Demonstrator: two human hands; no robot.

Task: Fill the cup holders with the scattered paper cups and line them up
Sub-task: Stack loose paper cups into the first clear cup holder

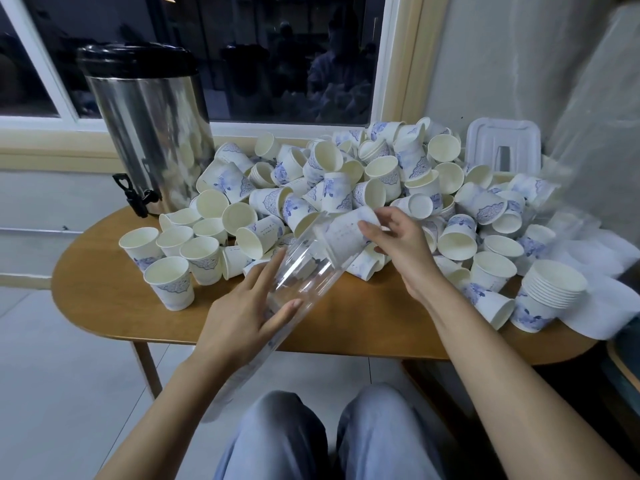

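A clear plastic tube cup holder [304, 271] lies slanted over the table's front edge, its lower end reaching down toward my lap. My left hand [242, 306] grips the tube near its middle, thumb and fingers wrapped around it. My right hand [394, 240] holds a white and blue paper cup [346, 230] at the tube's upper mouth, the cup partly inside. A big heap of loose paper cups [346, 181] covers the back and right of the wooden table [104, 289]. Several cups [169, 282] stand upright at the left.
A steel urn [149, 126] with a black lid and tap stands at the back left by the window. A stack of nested cups [547, 296] stands at the right, with white plastic bags [609, 306] beside it. A white lid [502, 147] leans at the back right.
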